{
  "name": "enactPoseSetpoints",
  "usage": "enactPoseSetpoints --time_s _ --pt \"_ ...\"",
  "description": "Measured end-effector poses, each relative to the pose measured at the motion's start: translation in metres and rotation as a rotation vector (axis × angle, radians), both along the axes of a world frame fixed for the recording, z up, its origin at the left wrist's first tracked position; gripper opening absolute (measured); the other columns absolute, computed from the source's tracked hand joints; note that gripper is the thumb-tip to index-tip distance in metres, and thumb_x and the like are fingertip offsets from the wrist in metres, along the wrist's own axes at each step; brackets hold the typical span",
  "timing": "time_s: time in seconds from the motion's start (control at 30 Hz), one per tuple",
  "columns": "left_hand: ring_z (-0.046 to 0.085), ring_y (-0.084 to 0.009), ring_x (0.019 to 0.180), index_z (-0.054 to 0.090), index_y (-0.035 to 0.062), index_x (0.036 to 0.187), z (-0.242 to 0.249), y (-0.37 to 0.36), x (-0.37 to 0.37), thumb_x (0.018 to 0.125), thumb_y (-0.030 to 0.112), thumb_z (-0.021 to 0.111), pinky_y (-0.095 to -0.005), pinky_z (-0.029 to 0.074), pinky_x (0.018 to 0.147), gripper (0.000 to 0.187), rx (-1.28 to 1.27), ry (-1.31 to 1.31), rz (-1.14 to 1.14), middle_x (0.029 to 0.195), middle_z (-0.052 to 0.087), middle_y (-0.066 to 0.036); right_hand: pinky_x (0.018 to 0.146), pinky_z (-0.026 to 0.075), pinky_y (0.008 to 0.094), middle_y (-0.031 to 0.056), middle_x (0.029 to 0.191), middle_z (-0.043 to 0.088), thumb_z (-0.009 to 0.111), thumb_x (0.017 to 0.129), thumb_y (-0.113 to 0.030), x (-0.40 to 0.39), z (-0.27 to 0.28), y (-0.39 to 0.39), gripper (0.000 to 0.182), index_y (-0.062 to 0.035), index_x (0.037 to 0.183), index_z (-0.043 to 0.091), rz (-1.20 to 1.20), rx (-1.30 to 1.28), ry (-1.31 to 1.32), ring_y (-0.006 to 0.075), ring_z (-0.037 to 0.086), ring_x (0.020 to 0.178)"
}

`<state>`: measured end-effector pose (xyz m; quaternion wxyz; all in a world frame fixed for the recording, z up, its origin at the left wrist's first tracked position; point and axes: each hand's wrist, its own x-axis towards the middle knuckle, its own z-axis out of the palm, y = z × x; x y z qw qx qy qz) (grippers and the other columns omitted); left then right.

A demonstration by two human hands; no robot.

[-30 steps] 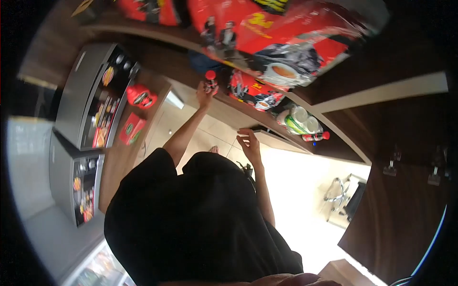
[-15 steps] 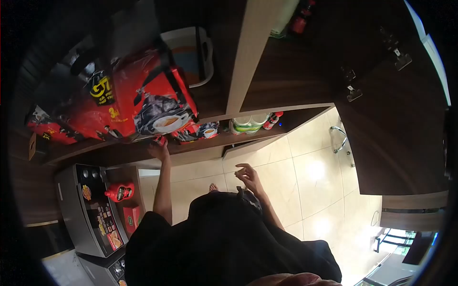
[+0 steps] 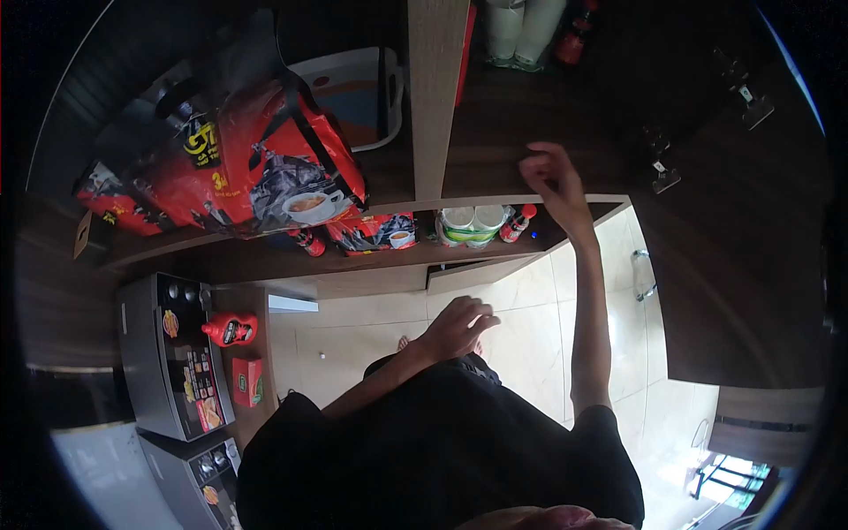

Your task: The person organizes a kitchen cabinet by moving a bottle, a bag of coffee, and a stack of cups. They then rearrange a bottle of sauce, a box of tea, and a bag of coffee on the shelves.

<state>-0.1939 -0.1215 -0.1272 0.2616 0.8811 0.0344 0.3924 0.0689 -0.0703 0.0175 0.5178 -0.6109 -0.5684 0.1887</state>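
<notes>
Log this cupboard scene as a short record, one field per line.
left hand: holds nothing visible, before the body
right hand: raised at the upper right compartment, holds nothing visible
upper left: large red coffee bag, tray
lower shelf: smaller red coffee pack, wrapped cups, red-capped bottle at their right
side counter: red squeeze bottle, red box

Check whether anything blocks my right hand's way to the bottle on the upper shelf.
Nothing visible stands between the right hand and the bottle; the cups are to its left, off that line.
</notes>
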Motion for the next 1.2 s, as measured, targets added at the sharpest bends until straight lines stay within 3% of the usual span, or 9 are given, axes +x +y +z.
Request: enactPoseSetpoints --time_s 0.13,0.27,0.37,0.67,0.77,0.87,0.97,1.07,1.2 --pt "0.055 -0.0303 0.099 0.067 0.0040 0.095 0.066 0.043 0.044 0.074 -0.005 0.065 -0.0458 0.046 0.082 0.022 0.153 -0.139 0.138 0.110 0.055 -0.011 0.089 0.048 0.0341 0.0075 0.107 0.067 0.076 0.087 -0.020 -0.012 0.000 0.040 0.058 -0.0059 0.134 0.046 0.204 -0.029 -0.151 0.0174 0.063 0.097" --pt "0.050 -0.0377 0.115 0.054 -0.0024 0.112 0.152 0.091 0.082 0.084 -0.001 0.062 -0.0466 0.043 0.095 0.029 0.042 0.006 0.480 0.123 0.050 -0.019 0.097 0.043 0.0446 0.0127 0.121 0.059 0.080 0.079 -0.045 0.008 -0.010 0.102 0.082 -0.0040 0.138 0.042 0.143 -0.095 -0.450 0.0264 0.059 0.106" --pt "0.046 -0.0440 0.123 0.045 -0.0035 0.125 0.157 0.114 0.090 0.093 0.006 0.059 -0.0490 0.039 0.104 0.037 -0.114 -0.061 0.515 0.126 0.047 -0.024 0.099 0.044 0.0483 0.0188 0.130 0.053 0.079 0.072 -0.060 0.008 -0.010 0.141 0.100 -0.0048 0.144 0.037 -0.109 -0.130 -0.691 0.0356 0.054 0.119" --pt "0.039 -0.0478 0.133 0.035 -0.0103 0.138 0.130 0.153 0.124 0.102 0.025 0.052 -0.0498 0.033 0.113 0.054 -0.149 -0.137 0.718 0.145 0.035 -0.032 0.107 0.040 0.0493 0.0241 0.137 0.049 0.089 0.064 -0.038 0.010 -0.010 0.211 0.116 0.0015 0.151 0.024 0.105 0.191 -0.410 0.0412 0.048 0.129" --pt "0.039 -0.0475 0.134 0.035 -0.0092 0.139 0.134 0.146 0.125 0.100 0.032 0.054 -0.0509 0.033 0.112 0.060 -0.127 0.032 0.816 0.147 0.035 -0.031 0.110 0.040 0.0445 0.0237 0.143 0.046 0.088 0.063 -0.031 0.007 0.006 0.206 0.106 -0.0016 0.148 0.030 0.086 0.023 -0.365 0.0382 0.048 0.132" --pt "0.040 -0.0464 0.133 0.040 -0.0074 0.138 0.133 0.140 0.129 0.098 0.037 0.056 -0.0510 0.034 0.112 0.062 -0.082 0.183 0.892 0.151 0.033 -0.028 0.105 0.044 0.0453 0.0248 0.139 0.049 0.091 0.061 -0.032 0.003 0.005 0.207 0.103 0.0025 0.142 0.037 0.087 0.075 -0.315 0.0400 0.052 0.126" --pt "0.039 -0.0450 0.135 0.046 -0.0046 0.136 0.133 0.139 0.125 0.097 0.039 0.057 -0.0503 0.033 0.115 0.060 0.004 0.294 0.888 0.152 0.036 -0.025 0.097 0.050 0.0437 0.0237 0.128 0.059 0.086 0.063 -0.019 0.020 -0.006 0.210 0.080 0.0007 0.131 0.050 0.182 0.155 -0.173 0.0367 0.061 0.115" --pt "0.038 -0.0426 0.138 0.050 -0.0029 0.135 0.127 0.143 0.125 0.098 0.040 0.056 -0.0491 0.030 0.117 0.057 0.078 0.328 0.883 0.149 0.043 -0.022 0.087 0.054 0.0411 0.0198 0.111 0.068 0.078 0.064 -0.007 0.025 0.002 0.202 0.064 -0.0009 0.124 0.056 0.200 -0.014 0.110 0.0312 0.067 0.100" --pt "0.036 -0.0404 0.140 0.050 -0.0020 0.136 0.125 0.143 0.125 0.098 0.041 0.055 -0.0492 0.028 0.118 0.058 0.072 0.297 0.896 0.145 0.049 -0.020 0.083 0.055 0.0400 0.0165 0.105 0.070 0.072 0.064 -0.002 0.025 -0.005 0.209 0.061 -0.0013 0.123 0.057 0.209 0.033 0.185 0.0276 0.068 0.095"
